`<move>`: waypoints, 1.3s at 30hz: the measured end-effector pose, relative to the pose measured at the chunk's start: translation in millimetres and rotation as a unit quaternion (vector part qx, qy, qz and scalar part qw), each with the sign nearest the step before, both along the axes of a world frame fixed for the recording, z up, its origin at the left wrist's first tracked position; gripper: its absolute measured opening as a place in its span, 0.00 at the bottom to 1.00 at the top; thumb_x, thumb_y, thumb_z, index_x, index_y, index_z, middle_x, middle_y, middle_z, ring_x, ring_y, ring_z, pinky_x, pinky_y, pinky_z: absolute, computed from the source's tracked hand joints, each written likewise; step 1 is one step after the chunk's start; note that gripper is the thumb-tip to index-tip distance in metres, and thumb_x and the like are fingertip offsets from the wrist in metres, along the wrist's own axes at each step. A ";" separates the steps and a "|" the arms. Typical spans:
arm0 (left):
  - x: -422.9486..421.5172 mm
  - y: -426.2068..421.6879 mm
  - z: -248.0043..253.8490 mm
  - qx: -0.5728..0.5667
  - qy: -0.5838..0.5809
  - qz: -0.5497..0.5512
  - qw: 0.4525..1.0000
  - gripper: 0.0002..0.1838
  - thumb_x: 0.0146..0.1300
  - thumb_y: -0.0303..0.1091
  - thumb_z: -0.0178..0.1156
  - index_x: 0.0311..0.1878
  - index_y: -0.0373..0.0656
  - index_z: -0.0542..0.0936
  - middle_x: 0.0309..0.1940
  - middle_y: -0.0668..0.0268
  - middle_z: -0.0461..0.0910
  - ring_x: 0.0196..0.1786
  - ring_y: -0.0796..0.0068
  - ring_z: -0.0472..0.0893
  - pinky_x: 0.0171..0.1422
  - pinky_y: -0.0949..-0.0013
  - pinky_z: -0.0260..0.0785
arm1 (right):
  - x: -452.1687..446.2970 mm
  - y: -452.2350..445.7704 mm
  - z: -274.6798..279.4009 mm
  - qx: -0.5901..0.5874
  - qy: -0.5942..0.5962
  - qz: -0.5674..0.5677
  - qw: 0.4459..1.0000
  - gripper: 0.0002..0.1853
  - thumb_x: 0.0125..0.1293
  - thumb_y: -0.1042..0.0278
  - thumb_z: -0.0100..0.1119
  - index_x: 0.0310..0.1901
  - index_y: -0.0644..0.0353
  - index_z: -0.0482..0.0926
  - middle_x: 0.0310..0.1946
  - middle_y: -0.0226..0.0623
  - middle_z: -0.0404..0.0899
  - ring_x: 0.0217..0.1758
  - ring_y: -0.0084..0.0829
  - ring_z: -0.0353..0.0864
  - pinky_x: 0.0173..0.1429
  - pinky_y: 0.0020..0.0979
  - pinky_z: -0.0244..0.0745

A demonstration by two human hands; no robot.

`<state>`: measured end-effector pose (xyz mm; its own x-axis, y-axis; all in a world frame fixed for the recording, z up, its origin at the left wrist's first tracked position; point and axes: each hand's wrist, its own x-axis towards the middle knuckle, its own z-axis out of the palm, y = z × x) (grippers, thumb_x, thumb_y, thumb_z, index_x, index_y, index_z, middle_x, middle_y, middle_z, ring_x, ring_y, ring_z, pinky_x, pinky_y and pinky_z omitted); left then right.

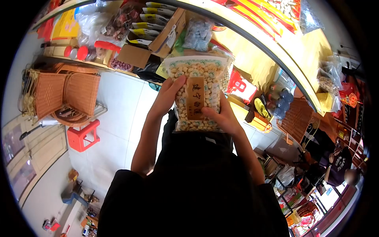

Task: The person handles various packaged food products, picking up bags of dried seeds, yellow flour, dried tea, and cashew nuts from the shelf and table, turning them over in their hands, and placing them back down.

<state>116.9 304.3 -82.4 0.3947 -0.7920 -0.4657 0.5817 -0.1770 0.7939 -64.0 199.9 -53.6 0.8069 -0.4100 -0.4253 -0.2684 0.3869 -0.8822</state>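
Observation:
A clear plastic bag of pale lotus seeds (pixel 181 104) is held upright in front of my body, with a brown paper label bearing dark writing on its front. My left hand (pixel 167 94) grips the bag's left edge, its thumb lying across the front near the top. Lower down on the other side, my right hand (pixel 226 117) closes round the right edge, with the thumb pressed on the label. The fingers behind the bag are hidden. Just beyond its top is the shelf edge, where another clear bag of pale pieces (pixel 226 81) is partly covered.
An open cardboard box (pixel 167 35) with yellow-and-black packets stands on the shelf ahead. Red-lidded jars (pixel 82 53) are at the left. Wicker chairs (pixel 81 91) and a red stool (pixel 83 136) stand on the tiled floor. Another person in a dark shirt (pixel 338 166) is at far right.

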 end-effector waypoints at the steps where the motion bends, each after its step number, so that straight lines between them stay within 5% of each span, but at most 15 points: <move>1: 1.1 0.0 0.6 0.006 -0.006 -0.003 1.000 0.24 0.69 0.48 0.53 0.53 0.33 0.75 0.46 0.62 0.79 0.49 0.76 0.77 0.55 0.73 0.67 | 1.5 0.3 1.1 -0.001 0.000 -0.002 1.000 0.40 0.60 0.64 0.66 0.68 0.69 0.53 0.58 0.43 0.69 0.61 0.31 0.69 0.65 0.33 0.64; 6: 6.1 -2.4 -3.6 0.012 -0.014 -0.004 1.000 0.24 0.68 0.48 0.54 0.53 0.34 0.74 0.46 0.62 0.79 0.49 0.76 0.76 0.56 0.73 0.66 | 5.5 3.2 -7.1 -0.015 -0.001 -0.005 1.000 0.40 0.61 0.63 0.65 0.67 0.69 0.54 0.58 0.43 0.69 0.61 0.30 0.69 0.65 0.33 0.64; 12: 4.2 -14.6 -64.3 0.012 0.064 -0.028 0.998 0.25 0.67 0.48 0.55 0.57 0.36 0.71 0.48 0.63 0.77 0.50 0.75 0.76 0.56 0.72 0.67 | 1.4 1.6 -38.0 -0.020 0.027 -0.019 0.999 0.37 0.62 0.62 0.64 0.66 0.69 0.56 0.56 0.44 0.71 0.59 0.30 0.70 0.63 0.32 0.65; 18: -26.9 -42.9 -81.0 0.019 0.113 -0.057 0.992 0.26 0.67 0.42 0.57 0.62 0.38 0.65 0.53 0.60 0.74 0.54 0.71 0.75 0.59 0.67 0.67 | -23.6 -0.5 -76.3 -0.049 0.066 -0.134 0.988 0.33 0.64 0.62 0.61 0.64 0.69 0.58 0.53 0.45 0.72 0.56 0.31 0.72 0.60 0.32 0.68; 24: -48.2 -87.3 -91.5 -0.018 -0.029 -0.151 0.988 0.26 0.63 0.34 0.61 0.62 0.37 0.65 0.53 0.60 0.74 0.56 0.70 0.74 0.60 0.66 0.66 | -45.9 -13.5 -83.1 -0.050 0.145 -0.198 0.968 0.36 0.65 0.64 0.59 0.67 0.71 0.51 0.53 0.50 0.72 0.56 0.36 0.73 0.60 0.34 0.68; 27: -56.4 -107.0 -95.5 -0.004 -0.025 -0.155 0.988 0.28 0.61 0.35 0.63 0.61 0.37 0.66 0.53 0.59 0.75 0.55 0.68 0.75 0.59 0.66 0.67 | -58.9 -18.7 -124.7 -0.213 0.177 -0.216 0.936 0.39 0.63 0.65 0.60 0.68 0.67 0.47 0.55 0.54 0.70 0.56 0.40 0.73 0.60 0.36 0.69; 29: -57.7 -122.0 -102.4 0.008 -0.020 -0.154 0.988 0.28 0.60 0.37 0.63 0.60 0.37 0.66 0.53 0.58 0.75 0.54 0.67 0.76 0.58 0.65 0.67 | -57.6 -30.2 -126.5 -0.170 0.166 -0.231 0.943 0.39 0.63 0.66 0.60 0.69 0.66 0.46 0.55 0.54 0.70 0.56 0.40 0.73 0.60 0.36 0.69; 31: -56.0 -139.5 -122.8 0.036 -0.143 -0.179 0.973 0.31 0.57 0.41 0.66 0.58 0.36 0.67 0.51 0.56 0.76 0.53 0.66 0.77 0.56 0.65 0.68 | -51.1 -41.2 -130.9 -0.110 0.132 -0.257 0.951 0.39 0.62 0.67 0.60 0.69 0.62 0.47 0.55 0.54 0.71 0.56 0.39 0.73 0.59 0.36 0.70; 34: -57.4 -167.5 -160.0 0.091 -0.224 -0.130 0.962 0.33 0.54 0.44 0.68 0.57 0.35 0.68 0.50 0.55 0.77 0.52 0.65 0.78 0.55 0.64 0.69 | -37.5 -62.7 -144.2 -0.173 0.193 -0.258 0.931 0.39 0.62 0.65 0.59 0.69 0.61 0.47 0.55 0.57 0.70 0.57 0.42 0.74 0.59 0.37 0.70; 38: -46.8 -194.0 -174.1 0.075 -0.187 -0.134 0.970 0.31 0.54 0.41 0.67 0.55 0.33 0.69 0.50 0.54 0.77 0.51 0.63 0.78 0.54 0.64 0.69 | -25.5 -92.2 -182.8 -0.161 0.286 -0.214 0.920 0.43 0.59 0.57 0.59 0.69 0.60 0.46 0.56 0.65 0.70 0.59 0.55 0.73 0.61 0.43 0.67; 39: -43.7 -196.3 -152.7 0.088 -0.142 -0.162 0.972 0.30 0.53 0.39 0.67 0.55 0.32 0.69 0.50 0.54 0.77 0.51 0.62 0.78 0.54 0.63 0.70 | -26.6 -93.4 -221.6 -0.194 0.250 -0.254 0.914 0.40 0.60 0.60 0.60 0.69 0.60 0.50 0.45 0.51 0.78 0.47 0.40 0.80 0.52 0.36 0.73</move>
